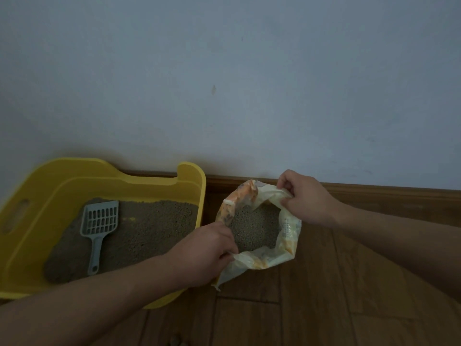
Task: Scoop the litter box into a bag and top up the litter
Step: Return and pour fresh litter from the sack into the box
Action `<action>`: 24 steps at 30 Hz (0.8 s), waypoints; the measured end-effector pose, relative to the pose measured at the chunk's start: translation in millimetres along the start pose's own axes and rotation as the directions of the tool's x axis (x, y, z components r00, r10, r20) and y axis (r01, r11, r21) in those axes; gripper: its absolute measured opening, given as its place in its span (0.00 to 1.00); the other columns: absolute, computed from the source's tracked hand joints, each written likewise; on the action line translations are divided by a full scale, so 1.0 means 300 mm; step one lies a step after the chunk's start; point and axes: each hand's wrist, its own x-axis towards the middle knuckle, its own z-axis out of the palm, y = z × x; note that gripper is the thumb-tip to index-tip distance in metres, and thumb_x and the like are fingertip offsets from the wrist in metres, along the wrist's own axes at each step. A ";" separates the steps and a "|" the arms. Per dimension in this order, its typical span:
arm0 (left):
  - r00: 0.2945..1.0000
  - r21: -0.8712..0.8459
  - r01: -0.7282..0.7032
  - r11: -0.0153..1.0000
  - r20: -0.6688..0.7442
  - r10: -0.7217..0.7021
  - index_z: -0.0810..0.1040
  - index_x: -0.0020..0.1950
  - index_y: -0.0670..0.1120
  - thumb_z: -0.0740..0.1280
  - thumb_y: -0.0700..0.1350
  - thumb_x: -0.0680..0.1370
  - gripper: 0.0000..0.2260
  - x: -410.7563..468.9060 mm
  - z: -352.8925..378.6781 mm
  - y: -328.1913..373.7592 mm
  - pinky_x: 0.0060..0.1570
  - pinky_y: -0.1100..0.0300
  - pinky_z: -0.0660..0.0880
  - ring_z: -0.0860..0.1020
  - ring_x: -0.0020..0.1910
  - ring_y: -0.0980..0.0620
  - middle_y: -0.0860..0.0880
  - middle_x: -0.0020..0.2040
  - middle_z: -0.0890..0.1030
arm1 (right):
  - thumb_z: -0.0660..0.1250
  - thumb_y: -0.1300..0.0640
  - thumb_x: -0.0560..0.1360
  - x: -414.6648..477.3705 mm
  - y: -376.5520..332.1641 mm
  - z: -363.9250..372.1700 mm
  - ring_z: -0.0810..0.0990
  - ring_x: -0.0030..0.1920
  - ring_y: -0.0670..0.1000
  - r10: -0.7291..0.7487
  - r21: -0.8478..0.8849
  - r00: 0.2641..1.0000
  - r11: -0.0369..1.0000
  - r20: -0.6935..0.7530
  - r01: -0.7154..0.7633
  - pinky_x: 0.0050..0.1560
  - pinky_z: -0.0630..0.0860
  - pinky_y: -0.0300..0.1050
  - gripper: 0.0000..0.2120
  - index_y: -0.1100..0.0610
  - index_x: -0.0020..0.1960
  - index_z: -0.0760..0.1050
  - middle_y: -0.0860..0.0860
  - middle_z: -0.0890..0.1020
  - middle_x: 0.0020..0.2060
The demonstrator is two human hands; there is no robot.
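A yellow litter box [35,245] stands on the floor at the left, against the wall, with grey-brown litter [149,233] inside. A grey slotted scoop [98,226] lies on that litter, handle toward me. Right of the box stands a pale yellow and orange litter bag [287,236], its mouth spread wide, showing grey pellets [254,228] inside. My left hand [207,253] pinches the near-left edge of the bag's mouth. My right hand [306,196] grips the far-right edge.
A white wall [224,83] rises behind, with a wooden skirting board [374,193] along its foot. Wooden floorboards [311,308] run to the right and toward me. A few small dark pellets [175,342] lie on the floor at the bottom edge.
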 end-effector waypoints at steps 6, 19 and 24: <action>1.000 0.032 0.005 0.999 0.014 -0.005 0.83 0.54 0.52 0.66 0.48 0.79 0.08 0.016 0.004 -0.005 0.54 0.63 0.71 0.71 0.54 0.61 0.56 0.52 0.79 | 0.68 0.62 0.72 0.005 0.011 0.003 0.80 0.42 0.48 0.021 -0.010 1.000 1.000 0.002 -0.021 0.44 0.80 0.52 0.11 0.50 0.51 0.73 0.46 0.81 0.41; 1.000 0.086 0.002 0.996 0.007 -0.002 0.80 0.60 0.54 0.65 0.50 0.79 0.11 0.024 0.017 -0.012 0.56 0.60 0.73 0.72 0.58 0.59 0.57 0.56 0.78 | 0.70 0.61 0.70 0.027 0.033 0.012 0.78 0.44 0.46 0.008 -0.049 1.000 0.999 -0.026 -0.010 0.45 0.77 0.45 0.11 0.51 0.50 0.75 0.47 0.79 0.44; 1.000 0.100 0.001 0.995 -0.006 0.000 0.80 0.60 0.54 0.66 0.50 0.79 0.11 0.024 0.015 -0.010 0.56 0.59 0.73 0.72 0.58 0.58 0.57 0.56 0.78 | 0.70 0.61 0.70 0.037 0.039 0.013 0.77 0.45 0.48 0.007 -0.064 0.999 0.998 -0.039 -0.010 0.45 0.74 0.43 0.11 0.50 0.50 0.75 0.48 0.77 0.45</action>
